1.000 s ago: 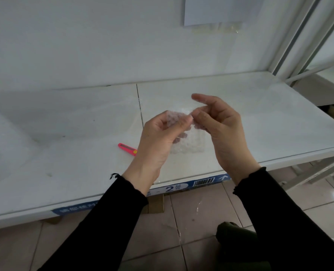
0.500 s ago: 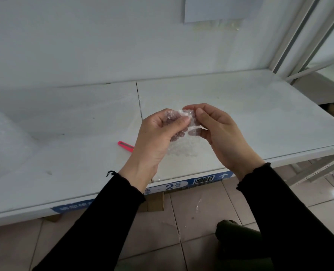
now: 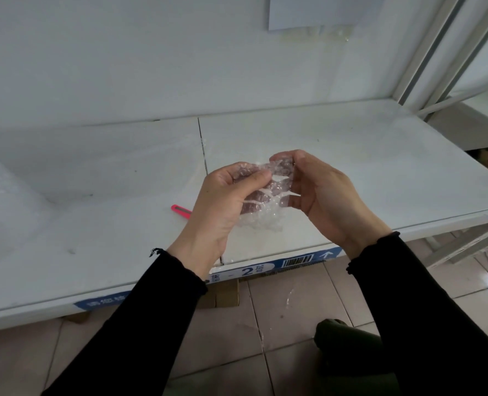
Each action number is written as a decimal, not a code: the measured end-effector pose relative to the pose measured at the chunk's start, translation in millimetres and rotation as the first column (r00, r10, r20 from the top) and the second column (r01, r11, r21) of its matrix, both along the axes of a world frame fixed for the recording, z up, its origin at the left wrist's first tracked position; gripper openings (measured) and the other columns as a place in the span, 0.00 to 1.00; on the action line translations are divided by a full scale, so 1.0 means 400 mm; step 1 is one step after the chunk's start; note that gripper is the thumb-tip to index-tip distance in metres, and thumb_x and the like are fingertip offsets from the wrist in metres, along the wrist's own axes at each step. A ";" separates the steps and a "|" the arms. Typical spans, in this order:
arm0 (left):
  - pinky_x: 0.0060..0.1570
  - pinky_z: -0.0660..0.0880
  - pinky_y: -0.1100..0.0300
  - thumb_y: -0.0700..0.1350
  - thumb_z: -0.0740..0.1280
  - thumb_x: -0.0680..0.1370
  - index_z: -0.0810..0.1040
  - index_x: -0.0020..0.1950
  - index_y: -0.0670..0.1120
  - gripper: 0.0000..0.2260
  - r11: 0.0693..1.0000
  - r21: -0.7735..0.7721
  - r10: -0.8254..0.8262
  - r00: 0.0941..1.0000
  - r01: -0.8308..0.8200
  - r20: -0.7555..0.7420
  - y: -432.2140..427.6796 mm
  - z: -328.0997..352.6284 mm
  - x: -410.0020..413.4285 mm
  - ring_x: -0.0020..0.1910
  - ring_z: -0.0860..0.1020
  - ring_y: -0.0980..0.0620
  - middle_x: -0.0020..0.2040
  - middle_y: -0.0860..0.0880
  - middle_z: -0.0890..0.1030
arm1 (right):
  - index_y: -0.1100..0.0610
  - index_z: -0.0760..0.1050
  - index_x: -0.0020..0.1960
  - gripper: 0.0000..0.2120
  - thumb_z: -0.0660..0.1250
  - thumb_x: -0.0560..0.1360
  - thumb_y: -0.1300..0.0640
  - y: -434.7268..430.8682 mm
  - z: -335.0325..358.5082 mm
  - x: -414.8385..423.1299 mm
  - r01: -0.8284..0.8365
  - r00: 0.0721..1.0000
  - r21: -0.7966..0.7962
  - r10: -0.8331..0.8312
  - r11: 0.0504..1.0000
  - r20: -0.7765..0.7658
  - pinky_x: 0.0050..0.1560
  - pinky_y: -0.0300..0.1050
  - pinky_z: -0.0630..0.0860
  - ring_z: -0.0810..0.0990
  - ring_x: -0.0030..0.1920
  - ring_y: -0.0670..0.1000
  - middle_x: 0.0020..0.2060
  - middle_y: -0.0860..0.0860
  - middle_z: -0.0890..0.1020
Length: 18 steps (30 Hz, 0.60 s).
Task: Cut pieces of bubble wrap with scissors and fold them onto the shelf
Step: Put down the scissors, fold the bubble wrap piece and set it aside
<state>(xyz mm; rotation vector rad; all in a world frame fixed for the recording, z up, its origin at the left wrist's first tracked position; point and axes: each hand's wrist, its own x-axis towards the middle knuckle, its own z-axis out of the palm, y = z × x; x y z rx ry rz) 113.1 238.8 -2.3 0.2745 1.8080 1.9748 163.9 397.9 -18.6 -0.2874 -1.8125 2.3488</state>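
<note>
A small clear piece of bubble wrap (image 3: pixel 268 197) is held in the air above the white shelf (image 3: pixel 351 167), bunched between both hands. My left hand (image 3: pixel 222 207) pinches its left side with thumb and fingers. Gripping its right side is my right hand (image 3: pixel 322 195), fingers curled over the top edge. The lower part of the piece hangs loose near the shelf surface. A pink-handled cutter (image 3: pixel 180 210) lies on the shelf just left of my left hand, partly hidden by it. No scissors are visible.
A large sheet of bubble wrap (image 3: pixel 11 201) spreads over the shelf's left part. A blue label strip (image 3: pixel 294 262) runs along the front edge. Metal shelf posts (image 3: pixel 425 61) rise at the right. Below are a tiled floor, cardboard (image 3: pixel 225 292) and a dark shoe (image 3: pixel 342 335).
My right hand's fingers have closed down over the piece's top edge and both hands have drawn it together into a tighter bundle, a little lower than before.
</note>
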 end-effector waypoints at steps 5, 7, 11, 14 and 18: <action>0.33 0.78 0.66 0.39 0.73 0.76 0.84 0.48 0.40 0.03 0.999 0.042 0.000 1.000 0.000 0.004 -0.004 -0.003 -0.011 0.33 0.82 0.55 0.37 0.46 0.84 | 0.61 0.79 0.60 0.12 0.60 0.82 0.66 0.006 -0.009 -0.005 -0.022 0.997 0.150 0.032 0.988 -0.065 0.59 0.49 0.78 0.79 0.52 0.55 0.51 0.58 0.81; 0.33 0.79 0.66 0.38 0.73 0.76 0.84 0.48 0.39 0.04 0.998 0.051 -0.026 0.999 0.024 0.029 -0.003 -0.001 -0.005 0.33 0.83 0.55 0.36 0.45 0.85 | 0.62 0.80 0.55 0.08 0.62 0.81 0.67 0.002 -0.007 -0.008 0.012 0.996 0.183 0.003 0.983 -0.084 0.61 0.50 0.77 0.77 0.51 0.56 0.49 0.57 0.81; 0.32 0.80 0.65 0.36 0.73 0.75 0.83 0.46 0.39 0.01 0.998 0.052 -0.042 0.999 0.040 0.030 0.003 -0.005 0.003 0.31 0.83 0.56 0.34 0.47 0.85 | 0.57 0.78 0.45 0.09 0.63 0.81 0.65 -0.002 -0.002 -0.010 0.062 0.991 0.215 -0.035 0.975 -0.128 0.51 0.41 0.76 0.75 0.42 0.49 0.41 0.50 0.79; 0.40 0.82 0.63 0.35 0.73 0.75 0.83 0.45 0.39 0.01 0.998 0.058 -0.032 0.999 0.032 -0.002 0.007 -0.015 0.001 0.33 0.83 0.54 0.34 0.46 0.85 | 0.56 0.75 0.42 0.11 0.62 0.81 0.65 0.001 -0.004 -0.012 0.151 0.983 0.162 -0.131 0.975 -0.129 0.46 0.40 0.75 0.74 0.38 0.46 0.41 0.49 0.78; 0.39 0.81 0.63 0.34 0.73 0.75 0.83 0.46 0.38 0.02 0.996 0.084 -0.022 1.000 0.022 -0.002 0.002 -0.017 0.005 0.34 0.84 0.53 0.34 0.45 0.85 | 0.56 0.77 0.44 0.09 0.63 0.82 0.63 0.022 -0.005 -0.009 0.263 0.963 0.137 -0.252 0.955 -0.094 0.40 0.39 0.74 0.76 0.38 0.46 0.42 0.51 0.82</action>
